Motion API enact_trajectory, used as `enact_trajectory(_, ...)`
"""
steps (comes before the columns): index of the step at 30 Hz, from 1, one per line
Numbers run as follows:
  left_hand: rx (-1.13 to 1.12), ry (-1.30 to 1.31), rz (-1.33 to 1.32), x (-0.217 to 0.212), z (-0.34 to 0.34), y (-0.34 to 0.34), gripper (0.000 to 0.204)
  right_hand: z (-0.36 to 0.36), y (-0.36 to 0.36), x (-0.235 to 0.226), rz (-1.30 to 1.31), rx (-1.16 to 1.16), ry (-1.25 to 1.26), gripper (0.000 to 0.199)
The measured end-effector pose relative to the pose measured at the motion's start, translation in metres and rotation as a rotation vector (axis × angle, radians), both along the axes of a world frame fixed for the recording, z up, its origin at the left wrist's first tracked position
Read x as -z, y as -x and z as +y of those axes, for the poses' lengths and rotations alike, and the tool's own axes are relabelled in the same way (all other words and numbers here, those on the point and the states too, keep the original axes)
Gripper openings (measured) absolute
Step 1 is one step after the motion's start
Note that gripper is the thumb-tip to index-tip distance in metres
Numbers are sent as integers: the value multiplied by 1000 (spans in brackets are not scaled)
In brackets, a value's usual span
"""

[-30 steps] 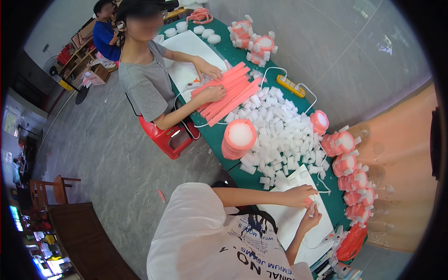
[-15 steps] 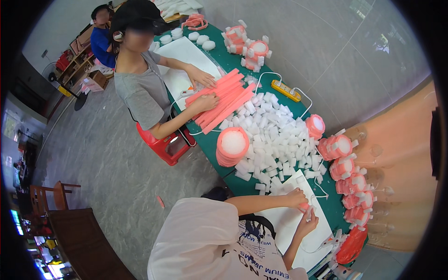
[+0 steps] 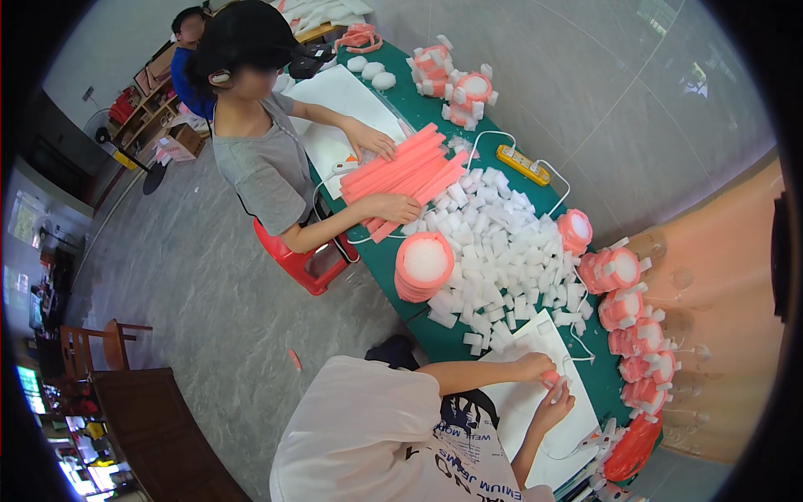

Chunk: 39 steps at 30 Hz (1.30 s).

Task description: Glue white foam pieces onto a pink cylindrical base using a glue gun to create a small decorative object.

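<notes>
Green tbl (image 3: 599,386), white board (image 3: 502,403): sm pink foam pc (image 3: 549,377), part-hidden in fingers (image 3: 539,365)

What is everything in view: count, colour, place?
Table: one, green, across the centre
Co-workers: two, grey and blue tops, upper left
Boards: two, white, on the table
White blocks: dozens, white, heaped mid-table
Pink strips: many, pink, under a co-worker's hands
Cylinders: two, pink and white, flanking the white blocks
Block-studded rounds: several, pink and white, table's far edge
White discs: at least three, white, table's upper end
Power strip: one, yellow, beyond the white blocks
Bag: one, red, table's lower end
Stool: one, red, by a co-worker
Box: one, brown, upper left
Chair: one, brown, lower left
Curtain: one, peach, right
Pink piece: one, pink, lower right
Left hand: one, bare, holding the piece
Right hand: one, bare, at it
</notes>
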State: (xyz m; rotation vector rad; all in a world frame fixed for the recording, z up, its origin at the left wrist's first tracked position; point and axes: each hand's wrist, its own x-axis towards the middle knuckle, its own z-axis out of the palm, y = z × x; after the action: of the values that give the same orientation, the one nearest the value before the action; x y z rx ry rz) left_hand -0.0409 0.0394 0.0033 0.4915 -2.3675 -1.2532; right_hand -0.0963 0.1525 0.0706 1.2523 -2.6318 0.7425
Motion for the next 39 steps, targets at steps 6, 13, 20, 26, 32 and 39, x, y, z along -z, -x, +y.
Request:
enact_trajectory(6,-11,-22,59,3,1,-4,16,2,5,6,43,-34,-51,27)
enact_trajectory(13,-7,44,-58,11,4,7,15,-7,7,-10,-70,10,25,30)
enact_trajectory(20,-37,70,-18,12,1,5,15,-6,9,-2,-17,-11,-60,34)
enact_trajectory(26,-34,86,-59,-1,-5,-3,12,-9,4,0,29,-35,-70,31)
enact_trajectory(32,-43,136,-54,6,-1,6,14,-4,25,5,-79,-32,-88,32)
enact_trajectory(39,19,139,-112,4,-1,7,12,-7,48,-13,-416,-8,-264,32)
